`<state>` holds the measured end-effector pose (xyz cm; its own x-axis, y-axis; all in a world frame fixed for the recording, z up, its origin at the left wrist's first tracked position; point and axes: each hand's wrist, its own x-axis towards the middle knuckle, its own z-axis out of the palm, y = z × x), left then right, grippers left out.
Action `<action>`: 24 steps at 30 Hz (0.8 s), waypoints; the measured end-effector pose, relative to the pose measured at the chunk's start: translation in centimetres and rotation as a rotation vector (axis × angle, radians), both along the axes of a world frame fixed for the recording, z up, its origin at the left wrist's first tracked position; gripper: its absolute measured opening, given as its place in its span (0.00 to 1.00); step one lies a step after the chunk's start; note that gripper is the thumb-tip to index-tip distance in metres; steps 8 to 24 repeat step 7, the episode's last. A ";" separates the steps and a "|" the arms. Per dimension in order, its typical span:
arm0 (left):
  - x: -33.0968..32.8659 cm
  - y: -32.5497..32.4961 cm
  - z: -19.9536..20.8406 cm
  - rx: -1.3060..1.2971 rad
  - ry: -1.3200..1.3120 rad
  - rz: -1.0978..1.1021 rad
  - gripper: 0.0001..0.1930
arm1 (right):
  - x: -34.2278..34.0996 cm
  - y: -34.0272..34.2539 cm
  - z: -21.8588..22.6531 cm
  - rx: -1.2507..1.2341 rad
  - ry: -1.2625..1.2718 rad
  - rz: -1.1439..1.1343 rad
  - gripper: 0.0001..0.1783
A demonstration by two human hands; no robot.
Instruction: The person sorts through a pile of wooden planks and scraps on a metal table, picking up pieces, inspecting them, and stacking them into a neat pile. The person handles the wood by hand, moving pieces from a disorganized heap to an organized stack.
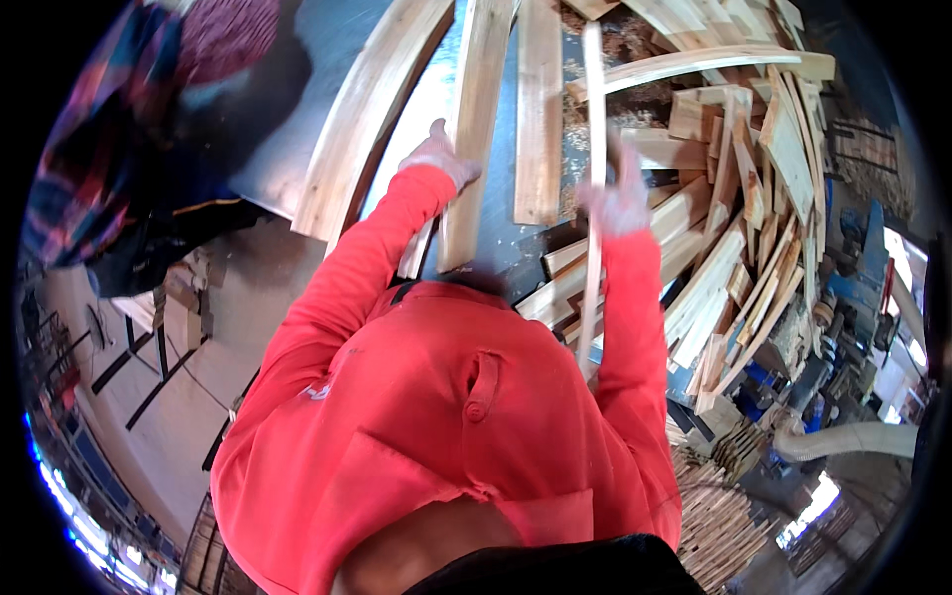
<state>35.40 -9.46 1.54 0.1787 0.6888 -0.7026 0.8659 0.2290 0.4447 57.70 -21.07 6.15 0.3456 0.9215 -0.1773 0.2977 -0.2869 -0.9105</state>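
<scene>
Both my hands wear pale gloves, with red sleeves on the arms. My left hand (441,161) is closed at the left edge of a long wooden board (474,203) lying on the metal table. To its right, my right hand (620,198), somewhat blurred, is around a thin wooden strip (594,99) that runs lengthwise toward my body. Another plank (538,129) lies between the two, touched by neither hand. A wider plank (367,119) is left of my left hand, with a pale board (415,129) beside it.
A big heap of offcuts (724,178) covers the right side, with a curved strip (684,65) across its top. Sawdust lies on the metal table (288,129). Another person in a plaid sleeve (84,188) stands at the left. A pale hose (843,440) and machinery are at the right.
</scene>
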 end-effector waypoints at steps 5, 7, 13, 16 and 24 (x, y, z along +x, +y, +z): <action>-2.6 2.2 -0.6 0.011 -0.174 0.132 0.47 | -3.3 14.4 -6.5 0.109 0.268 -0.256 0.41; -3.8 2.1 -3.1 0.081 -0.308 0.202 0.50 | -2.7 16.4 -10.7 -0.037 0.213 -0.280 0.39; -3.8 2.1 -3.1 0.081 -0.308 0.202 0.50 | -2.7 16.4 -10.7 -0.037 0.213 -0.280 0.39; -3.8 2.1 -3.1 0.081 -0.308 0.202 0.50 | -2.7 16.4 -10.7 -0.037 0.213 -0.280 0.39; -3.8 2.1 -3.1 0.081 -0.308 0.202 0.50 | -2.7 16.4 -10.7 -0.037 0.213 -0.280 0.39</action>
